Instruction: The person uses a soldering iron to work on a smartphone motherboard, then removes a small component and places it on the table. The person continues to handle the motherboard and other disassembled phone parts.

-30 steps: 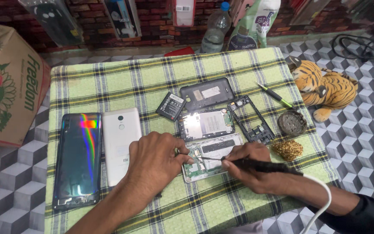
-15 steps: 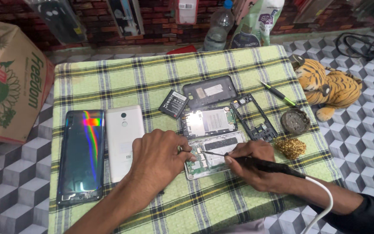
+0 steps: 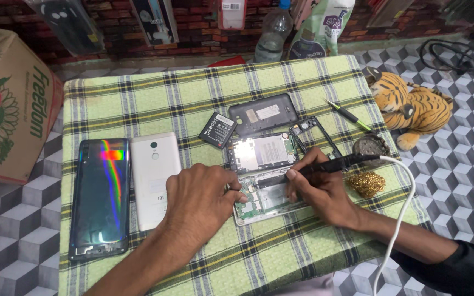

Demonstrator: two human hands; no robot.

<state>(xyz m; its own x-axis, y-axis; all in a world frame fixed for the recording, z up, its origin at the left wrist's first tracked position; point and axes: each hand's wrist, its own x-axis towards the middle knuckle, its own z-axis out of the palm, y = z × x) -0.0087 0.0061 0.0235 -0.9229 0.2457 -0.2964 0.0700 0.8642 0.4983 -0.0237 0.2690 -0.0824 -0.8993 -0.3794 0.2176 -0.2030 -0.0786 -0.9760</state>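
1. Checked green cloth [image 3: 138,104] covers the work surface.
2. Dark phone [image 3: 100,197] with a rainbow sheen lies at the cloth's left side.
3. White phone [image 3: 153,175] lies just beside it, back up.
4. Battery [image 3: 218,130] lies near the cloth's middle.
5. Black back cover [image 3: 263,114] lies just right of the battery.
6. Black frame [image 3: 315,134] lies below and right of the cover.
7. Green pen [image 3: 349,115] lies near the right edge.
8. Brass wool [image 3: 366,184] sits below a round tin [image 3: 371,146].
9. Toy tiger [image 3: 412,107] lies on the patterned floor.
10. Cardboard box [image 3: 6,109] stands at the left.
11. Plastic bottle [image 3: 272,35] stands by the brick wall.
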